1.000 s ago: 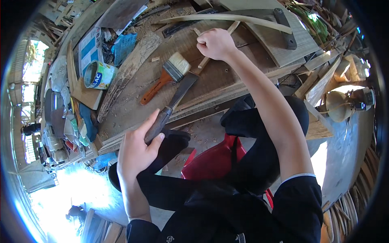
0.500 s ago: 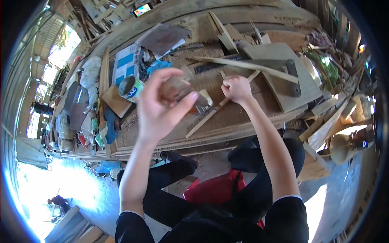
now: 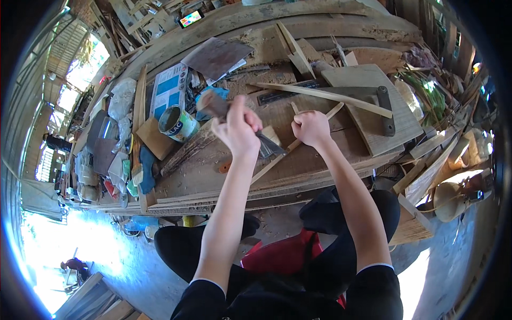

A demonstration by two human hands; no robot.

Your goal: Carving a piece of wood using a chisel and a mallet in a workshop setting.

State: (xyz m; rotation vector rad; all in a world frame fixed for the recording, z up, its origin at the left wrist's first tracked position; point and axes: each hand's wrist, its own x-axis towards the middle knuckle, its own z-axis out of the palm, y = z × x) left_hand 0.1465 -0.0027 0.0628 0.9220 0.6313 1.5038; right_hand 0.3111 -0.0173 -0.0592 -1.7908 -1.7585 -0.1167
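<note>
Person seated at a low wooden bench [image 3: 197,178], both bare arms reaching forward over it. Left hand [image 3: 240,130] wrapped tight around a blade tool [image 3: 271,148], narrow grip, no daylight in it. Thick brown handle juts out up and to the left of the fist; dark blade slants down to the right. Blade end close by a thin wooden strip [image 3: 269,168]; contact or small gap, cannot tell from here. Right hand [image 3: 312,128] in a fist over that same strip, fingers curled in and seemingly closed on it, though their undersides are hidden. Strip runs slantwise over the bench, one end low near the left forearm, the other poking out beyond the right fist. A short wooden stub [image 3: 294,108] shows just past the knuckles.

Paintbrush [image 3: 273,134] lying behind the left hand, partly covered. Open paint can [image 3: 188,129] to the left, tilted. To the right, a pale flat board [image 3: 368,125] with a dark metal bar [image 3: 386,117] on it; a long pale stick [image 3: 330,96] crosses both. Red stool [image 3: 282,250] between the person's knees.
</note>
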